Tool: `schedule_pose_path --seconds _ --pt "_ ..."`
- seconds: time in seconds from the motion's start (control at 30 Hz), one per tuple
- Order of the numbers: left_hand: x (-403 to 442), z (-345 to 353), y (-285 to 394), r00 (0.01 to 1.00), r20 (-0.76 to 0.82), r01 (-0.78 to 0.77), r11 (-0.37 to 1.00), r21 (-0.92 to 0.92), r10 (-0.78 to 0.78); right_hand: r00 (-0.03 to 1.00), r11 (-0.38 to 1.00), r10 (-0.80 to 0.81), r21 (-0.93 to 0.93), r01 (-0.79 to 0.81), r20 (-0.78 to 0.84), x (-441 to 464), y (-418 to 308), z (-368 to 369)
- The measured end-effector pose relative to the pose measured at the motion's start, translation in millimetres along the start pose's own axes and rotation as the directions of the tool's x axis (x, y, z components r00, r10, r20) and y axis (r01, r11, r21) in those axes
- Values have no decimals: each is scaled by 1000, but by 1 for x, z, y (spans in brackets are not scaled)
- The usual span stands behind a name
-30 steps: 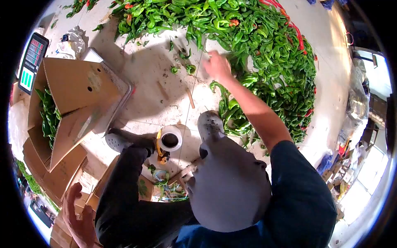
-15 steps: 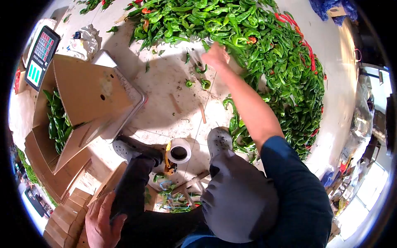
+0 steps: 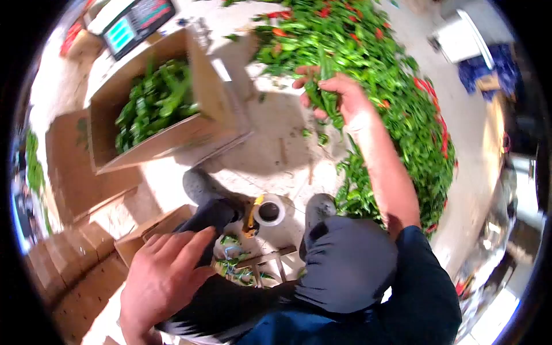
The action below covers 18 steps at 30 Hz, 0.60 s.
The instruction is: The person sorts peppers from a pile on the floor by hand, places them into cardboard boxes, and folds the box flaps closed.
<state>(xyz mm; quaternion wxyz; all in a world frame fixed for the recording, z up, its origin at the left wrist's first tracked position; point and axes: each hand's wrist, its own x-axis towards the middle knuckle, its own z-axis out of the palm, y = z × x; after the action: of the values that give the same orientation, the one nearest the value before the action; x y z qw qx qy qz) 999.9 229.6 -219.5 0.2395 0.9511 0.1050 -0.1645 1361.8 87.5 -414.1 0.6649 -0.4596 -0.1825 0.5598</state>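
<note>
Several green peppers (image 3: 326, 95) are held in my right hand (image 3: 345, 98), its fingers curled round them above the edge of the pepper pile (image 3: 397, 132). My left hand (image 3: 172, 273) hangs over my left thigh, fingers apart and holding nothing. Up and to the left of it stands an open cardboard box (image 3: 202, 75) with green peppers (image 3: 152, 106) inside. The box rests tilted on the platform of a scale, whose lit display (image 3: 137, 26) shows behind it.
A tape roll (image 3: 269, 210) and a yellow-handled tool (image 3: 253, 215) lie between my feet. Flattened cardboard (image 3: 92, 167) and boxes are at the left. At the upper right are a white container (image 3: 460, 39) and blue plastic (image 3: 500, 69).
My right hand has lifted off the pile with peppers in it. My left hand has risen over my thigh. The view has swung left, bringing the box's inside more into sight.
</note>
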Motion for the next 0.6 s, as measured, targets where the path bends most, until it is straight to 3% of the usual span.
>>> schedule_pose_path --seconds 0.03,0.1,0.17,0.2,0.27,0.33,0.37,0.43,0.47,0.5,0.6 --pt "-5 -1 -2 1000 1 -15 1000 -22 15 996 997 -42 -68 47 76 16 -15 19" --pt "-13 1 -8 997 -27 -68 997 -42 67 955 931 -270 -220 292 126 38 -41 80" --pt "-19 -1 -12 996 12 -86 996 -5 86 858 826 -490 -234 513 152 52 -68 147" --pt "-22 0 -14 995 34 -98 995 13 97 825 748 -518 -347 566 226 53 -82 185" --pt "-25 9 -23 988 -42 -145 989 16 146 759 715 -402 -343 610 512 56 -117 227" --pt "-26 8 -29 974 -72 -212 977 30 214 434 290 -678 -327 900 593 95 -95 258" --pt "-27 8 -33 967 -74 -241 970 35 243 241 43 -769 -328 944 592 114 -84 273" --pt "-29 12 -41 952 -76 -295 954 41 298 562 166 -618 -608 777 549 127 -72 281" --pt "-30 12 -43 946 -86 -309 950 41 311 637 246 -553 -626 740 537 133 -67 282" --pt "-32 12 -46 942 -83 -323 945 54 326 705 233 -492 -702 673 512 142 -59 278" --pt "-38 12 -53 925 -71 -369 927 68 373 727 362 -516 -654 664 453 158 -44 271"
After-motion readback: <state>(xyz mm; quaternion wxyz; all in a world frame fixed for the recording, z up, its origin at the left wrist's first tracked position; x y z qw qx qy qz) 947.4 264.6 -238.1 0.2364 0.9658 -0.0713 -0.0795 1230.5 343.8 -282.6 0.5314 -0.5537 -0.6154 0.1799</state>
